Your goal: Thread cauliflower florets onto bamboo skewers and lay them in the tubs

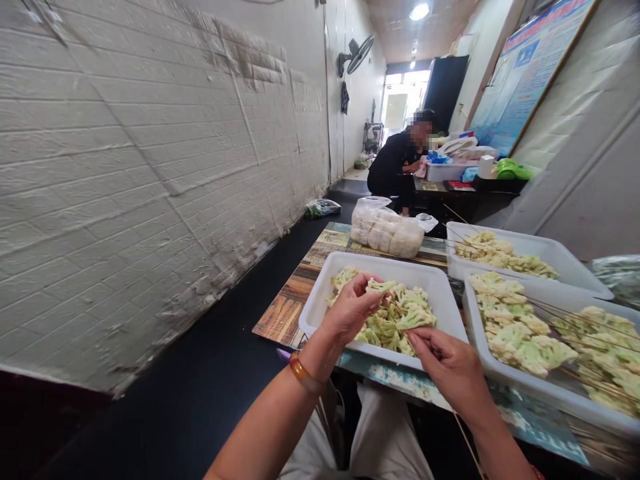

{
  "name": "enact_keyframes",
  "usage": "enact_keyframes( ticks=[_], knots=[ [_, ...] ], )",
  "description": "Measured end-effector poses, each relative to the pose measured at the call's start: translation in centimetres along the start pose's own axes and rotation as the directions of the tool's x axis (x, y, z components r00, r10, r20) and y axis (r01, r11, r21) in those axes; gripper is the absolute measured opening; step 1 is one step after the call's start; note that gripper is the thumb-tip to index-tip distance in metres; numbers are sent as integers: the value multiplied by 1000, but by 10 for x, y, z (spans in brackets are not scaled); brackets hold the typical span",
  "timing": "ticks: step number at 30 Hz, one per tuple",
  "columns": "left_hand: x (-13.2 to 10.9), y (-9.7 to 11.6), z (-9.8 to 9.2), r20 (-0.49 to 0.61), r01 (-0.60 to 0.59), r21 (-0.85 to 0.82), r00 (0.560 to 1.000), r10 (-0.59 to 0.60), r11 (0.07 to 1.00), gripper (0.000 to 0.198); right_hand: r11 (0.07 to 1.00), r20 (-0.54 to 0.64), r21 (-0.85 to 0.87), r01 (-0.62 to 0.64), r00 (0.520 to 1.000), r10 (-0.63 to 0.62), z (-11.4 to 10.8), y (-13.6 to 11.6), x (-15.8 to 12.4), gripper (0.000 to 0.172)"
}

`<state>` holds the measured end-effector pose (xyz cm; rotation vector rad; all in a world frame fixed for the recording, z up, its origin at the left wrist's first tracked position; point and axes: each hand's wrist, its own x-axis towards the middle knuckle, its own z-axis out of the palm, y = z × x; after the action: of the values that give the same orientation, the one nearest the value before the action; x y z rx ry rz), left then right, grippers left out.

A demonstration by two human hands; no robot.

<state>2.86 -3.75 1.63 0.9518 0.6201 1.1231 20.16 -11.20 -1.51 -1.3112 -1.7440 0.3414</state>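
My left hand (353, 308), with a bracelet on its wrist, is closed on a pale green cauliflower floret (379, 286) above the near white tub (315, 293). My right hand (453, 365) grips a thin wooden skewer (466, 437) whose lower end sticks out below the palm. At that hand's fingertips a cauliflower piece (417, 319) appears to sit on the skewer; the skewer's tip is hidden. Loose cauliflower florets (383, 333) fill the tub under both hands.
To the right, a second tub (480, 340) holds skewered cauliflower, with another tub (575, 257) behind it. A plastic bag of pale round items (387, 230) lies on the wood-patterned table (285, 307). Farther back, a person in dark clothes (393, 163) sits bent at another table.
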Motion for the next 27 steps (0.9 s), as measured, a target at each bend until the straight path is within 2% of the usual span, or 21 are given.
enact_keyframes(
  ticks=[8, 27],
  knots=[
    [1, 0, -1, -25, 42, 11, 999, -42, 999, 27, 1000, 25, -1, -10, 1000, 10, 0, 0, -1, 25],
    [1, 0, -3, -55, 22, 3, 998, -22, 1000, 30, 1000, 36, -3, 2, 999, -2, -2, 2, -4, 25]
  ],
)
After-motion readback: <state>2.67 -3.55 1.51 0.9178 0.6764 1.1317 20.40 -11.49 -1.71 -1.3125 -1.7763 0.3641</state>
